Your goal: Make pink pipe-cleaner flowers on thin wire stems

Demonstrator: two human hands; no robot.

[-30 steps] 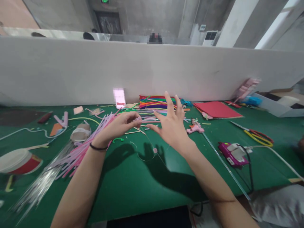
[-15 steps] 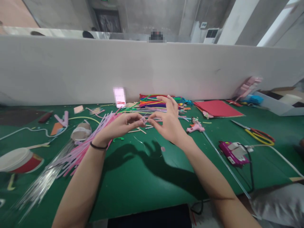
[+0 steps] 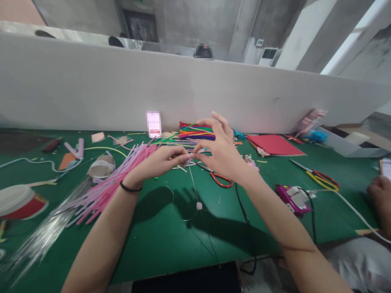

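My left hand (image 3: 166, 160) is closed, thumb and fingertips pinching a small pale pink piece (image 3: 190, 156). From the other side my right hand (image 3: 220, 152) meets it in a pinch of thumb and index finger, its other fingers raised. The piece is mostly covered by fingertips, and I cannot tell its kind. A thin wire (image 3: 193, 179) runs down from the fingers toward a small pale pink lump (image 3: 199, 206); whether the lump touches the table is unclear. Red-handled scissors (image 3: 221, 180) lie just below my right hand.
Pink and lilac pipe cleaners (image 3: 122, 179) lie left, beside a bundle of clear strips (image 3: 45, 232) and a paper tub (image 3: 23, 202). A power strip (image 3: 291, 199), yellow-and-red scissors (image 3: 322, 179) and another person's hand (image 3: 380, 199) are right. A phone (image 3: 153, 124) leans against the partition.
The view has shifted a little. The wire below my fingers now shows, as do the red-handled scissors. My right hand covers more of the pink glue gun. Another person's hand has appeared at right.
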